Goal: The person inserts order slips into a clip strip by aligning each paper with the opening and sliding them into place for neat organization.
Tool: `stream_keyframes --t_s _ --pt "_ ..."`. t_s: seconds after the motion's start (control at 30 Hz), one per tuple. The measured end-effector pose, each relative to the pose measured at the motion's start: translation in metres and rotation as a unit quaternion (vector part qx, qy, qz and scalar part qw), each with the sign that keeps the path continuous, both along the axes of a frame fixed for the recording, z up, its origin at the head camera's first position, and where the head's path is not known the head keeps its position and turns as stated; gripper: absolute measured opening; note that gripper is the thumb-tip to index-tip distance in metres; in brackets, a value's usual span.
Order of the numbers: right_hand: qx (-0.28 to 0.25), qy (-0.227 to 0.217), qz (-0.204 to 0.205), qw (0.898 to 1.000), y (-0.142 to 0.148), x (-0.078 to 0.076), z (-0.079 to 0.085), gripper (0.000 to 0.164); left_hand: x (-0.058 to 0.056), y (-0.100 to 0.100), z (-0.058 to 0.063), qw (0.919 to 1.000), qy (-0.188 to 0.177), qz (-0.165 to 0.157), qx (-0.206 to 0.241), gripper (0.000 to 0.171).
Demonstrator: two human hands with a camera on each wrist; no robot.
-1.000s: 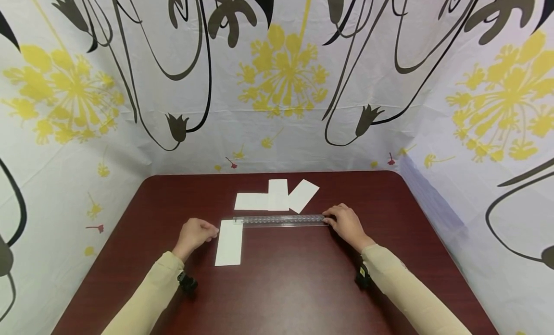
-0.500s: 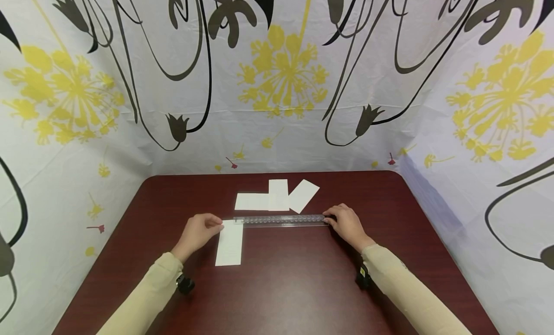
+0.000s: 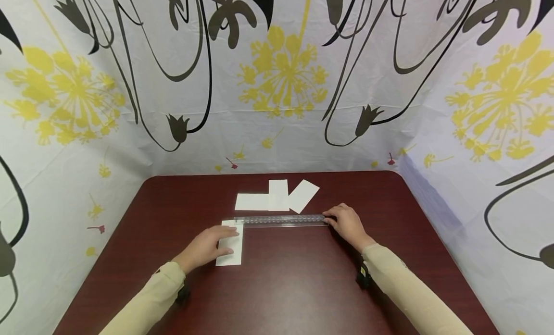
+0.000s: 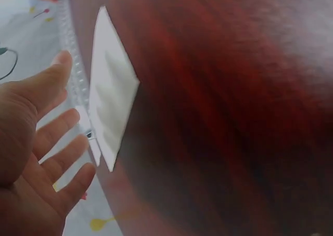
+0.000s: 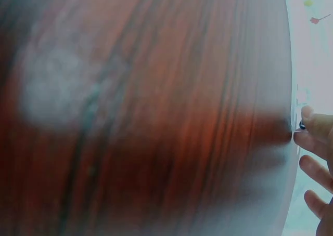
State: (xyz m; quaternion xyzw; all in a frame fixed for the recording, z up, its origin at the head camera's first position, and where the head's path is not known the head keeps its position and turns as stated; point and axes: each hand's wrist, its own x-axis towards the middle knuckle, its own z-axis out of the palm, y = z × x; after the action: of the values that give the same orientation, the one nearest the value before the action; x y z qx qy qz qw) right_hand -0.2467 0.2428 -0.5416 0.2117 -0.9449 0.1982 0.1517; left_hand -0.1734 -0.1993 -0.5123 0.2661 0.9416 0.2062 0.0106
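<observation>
A white paper slip [image 3: 230, 260] lies on the table, with the left end of a clear plastic ruler [image 3: 283, 220] at its top edge. Over the slip is my left hand [image 3: 203, 248], thumb and fingers spread apart. In the left wrist view a gap shows between that hand [image 4: 36, 137] and the slip [image 4: 112, 85]; whether any fingertip touches it I cannot tell. At the ruler's right end, my right hand [image 3: 346, 225] pinches the ruler between thumb and fingers. The right wrist view shows this hand [image 5: 318, 160] only partly, at its right edge.
Behind the ruler lie three more white slips: one sideways [image 3: 252, 202], one upright [image 3: 278, 194] and one slanted [image 3: 304, 196]. The dark red table [image 3: 285, 287] ends at a patterned cloth wall [image 3: 281, 147]. Each wrist wears a black camera.
My left hand first reached the slip's upper left corner, then moved right and toward me over the slip, its fingers spreading. The right hand, ruler and slips stay in place.
</observation>
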Motion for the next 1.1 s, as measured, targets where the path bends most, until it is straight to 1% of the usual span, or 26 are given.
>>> stream_keyframes --t_s 0.1,0.23,0.37,0.63,0.9,1.1 --pt "0.008 0.0 0.005 1.0 0.002 -0.001 0.0 0.022 0.001 0.0 -0.005 0.9992 0.02 -0.032 -0.013 0.051" --pt "0.018 -0.01 0.009 1.0 0.004 -0.002 -0.001 0.027 0.003 -0.001 -0.007 0.9978 0.036 -0.051 -0.02 0.05" --pt "0.027 -0.008 0.015 0.999 0.005 -0.003 0.0 0.032 0.005 -0.001 -0.01 0.9967 0.048 -0.053 -0.037 0.05" --pt "0.047 0.006 0.044 0.998 0.01 -0.006 -0.001 0.032 0.007 -0.003 -0.015 0.9946 0.065 -0.056 -0.059 0.051" --pt "0.06 -0.024 0.058 0.996 0.013 -0.007 -0.002 0.034 0.007 -0.003 -0.017 0.9929 0.078 -0.064 -0.063 0.049" --pt "0.075 -0.041 0.069 0.994 0.017 -0.009 0.0 0.036 0.007 -0.003 -0.017 0.993 0.073 -0.063 -0.067 0.049"
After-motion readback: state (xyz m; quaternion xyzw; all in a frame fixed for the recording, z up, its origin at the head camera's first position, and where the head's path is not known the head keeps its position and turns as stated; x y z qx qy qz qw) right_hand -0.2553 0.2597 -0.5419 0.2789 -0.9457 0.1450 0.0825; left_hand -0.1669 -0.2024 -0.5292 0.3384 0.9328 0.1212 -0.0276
